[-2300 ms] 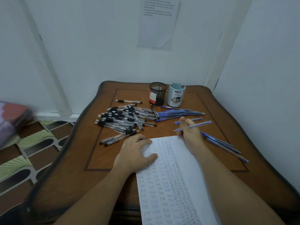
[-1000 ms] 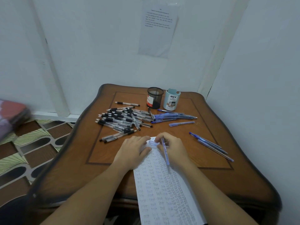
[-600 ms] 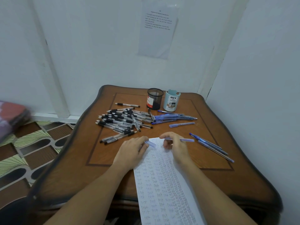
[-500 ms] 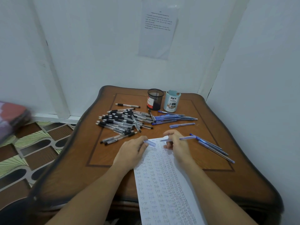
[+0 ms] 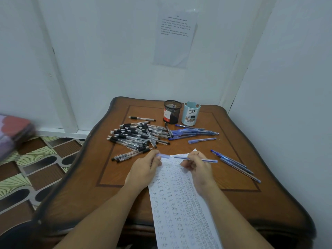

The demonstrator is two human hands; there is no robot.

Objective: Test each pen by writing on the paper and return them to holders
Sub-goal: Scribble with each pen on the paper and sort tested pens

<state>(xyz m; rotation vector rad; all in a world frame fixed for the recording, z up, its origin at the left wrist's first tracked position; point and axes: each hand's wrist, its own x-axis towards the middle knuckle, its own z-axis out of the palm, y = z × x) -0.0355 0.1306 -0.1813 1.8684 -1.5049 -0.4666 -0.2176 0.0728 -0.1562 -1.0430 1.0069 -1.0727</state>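
Wooden table set in a white-walled corner. A long paper, covered in rows of small handwritten test words, ran from the near edge toward the table's middle. Right hand lay over the far end of the paper, fingers curled around an uncapped blue pen; the pen lay almost level, tip to the left, rear end sticking out right past the knuckles. Could not tell whether the tip touched the sheet. Left hand sat at the paper's left edge, thumb and forefinger pinching a pale blue pen cap, which was just left of the pen tip and apart from it. Far left of centre, a loose heap of black pens; to its right a bundle of blue pens, with one capped blue pen lying alone just nearer. A few more blue pens lay slantwise on the right side. At the far edge stood a black mesh holder and, just right of it, a pale blue holder, both upright. A printed sheet was stuck on the wall above.
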